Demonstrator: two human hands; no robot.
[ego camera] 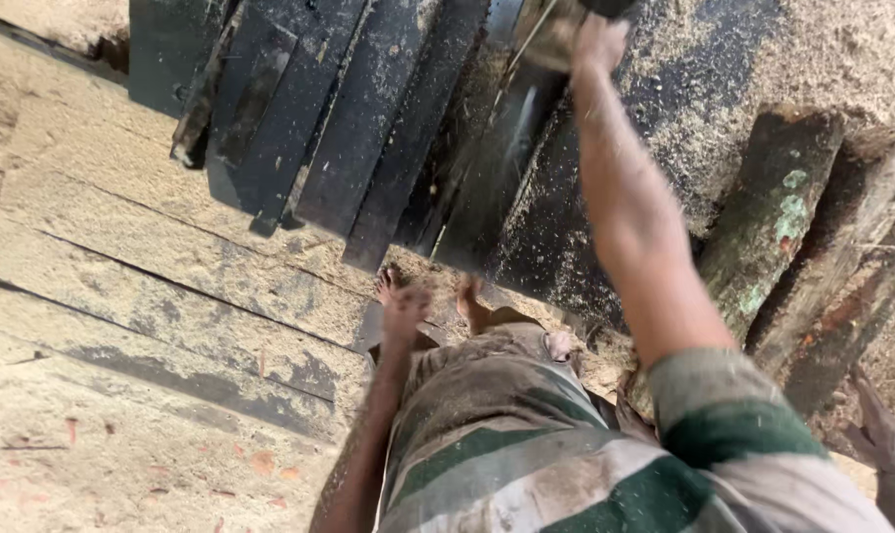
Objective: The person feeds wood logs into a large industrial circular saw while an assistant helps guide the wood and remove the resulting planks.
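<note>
Right hand (595, 44) at dark sawdusty planks (368, 118).
It grips something blurred above them; left hand (405, 311) spread open below.

Dark, sawdust-coated plank (526, 197) lies tilted among black boards, its far end gripped.

Counts, placed from the sawdust-covered floor (151, 326):
- dark planks (358, 128) fanned at its far edge: about six, overlap blurs the count.
- weathered logs (773, 217) right of it: three.
- bare feet (400, 296) on it: two.
- raised arm (625, 197) above it: one.
</note>
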